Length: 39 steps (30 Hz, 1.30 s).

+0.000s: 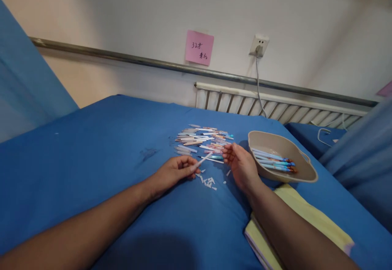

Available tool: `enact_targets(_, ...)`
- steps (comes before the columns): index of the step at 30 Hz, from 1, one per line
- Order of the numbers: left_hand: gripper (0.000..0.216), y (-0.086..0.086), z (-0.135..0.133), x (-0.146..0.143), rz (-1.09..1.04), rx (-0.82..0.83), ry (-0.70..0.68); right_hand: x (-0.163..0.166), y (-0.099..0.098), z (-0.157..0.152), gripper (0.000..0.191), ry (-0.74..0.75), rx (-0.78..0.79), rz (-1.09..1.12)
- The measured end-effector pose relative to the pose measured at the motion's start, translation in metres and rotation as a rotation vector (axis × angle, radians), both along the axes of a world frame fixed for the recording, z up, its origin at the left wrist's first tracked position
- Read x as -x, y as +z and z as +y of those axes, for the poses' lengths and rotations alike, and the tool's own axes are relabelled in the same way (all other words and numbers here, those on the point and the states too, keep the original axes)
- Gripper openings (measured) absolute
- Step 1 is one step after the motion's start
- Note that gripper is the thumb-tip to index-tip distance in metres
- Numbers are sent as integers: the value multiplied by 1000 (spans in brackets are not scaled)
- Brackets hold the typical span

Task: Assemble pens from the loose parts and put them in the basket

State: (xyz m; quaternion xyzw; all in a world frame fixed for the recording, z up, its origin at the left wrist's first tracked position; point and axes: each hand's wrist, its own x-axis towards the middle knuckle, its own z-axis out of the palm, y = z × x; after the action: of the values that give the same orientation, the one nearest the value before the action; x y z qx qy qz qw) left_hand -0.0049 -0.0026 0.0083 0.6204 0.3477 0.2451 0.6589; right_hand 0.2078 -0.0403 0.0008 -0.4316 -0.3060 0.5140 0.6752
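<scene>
Pale slender pen [204,160] pinched between thumb and fingers of the left hand [183,169], tip slanting right and far, above the blue sheet [92,151]. Right hand [240,164] near it, apart from the tip, loosely open with fingers curved. White scraps [209,182] scattered just nearer. Loose pile of pens [196,138] on the far side. Right: beige basket [303,164] holding blue-and-white pens [271,162]; folded yellow cloth [301,209] nearer, partly under the right forearm.

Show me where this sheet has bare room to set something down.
Widest: the blue sheet between the left curtain and the pens. Also the patch nearer than the white scraps, left of the yellow cloth. Crowded: around the left hand and right hand, by pens and scraps; farther right, by the tan basin.
</scene>
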Motion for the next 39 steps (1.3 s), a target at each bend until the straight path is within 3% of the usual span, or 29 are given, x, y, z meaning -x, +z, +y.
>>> enact_targets(7, 24, 2, 10, 3, -73, 93, 182, -9, -10, 10, 29, -62, -60, -246)
enact_targets(16, 18, 3, 11, 3, -124, 165, 207, -18, -16, 16, 27, -88, -47, -530)
enact_targets(20, 17, 3, 12, 4, -167, 220, 232, -20, -22, 18, 26, -101, -2, -565)
enact_targets(28, 17, 3, 14, 5, -183, 238, 225, -25, -28, 24, 27, -270, 88, -543)
enact_targets(35, 20, 5, 12, 3, -166, 233, 233, -37, -50, 35, 21, -256, 83, -752)
enact_targets(39, 21, 3, 13, 4, -163, 228, 229, -38, -49, 35, 23, -297, 145, -670)
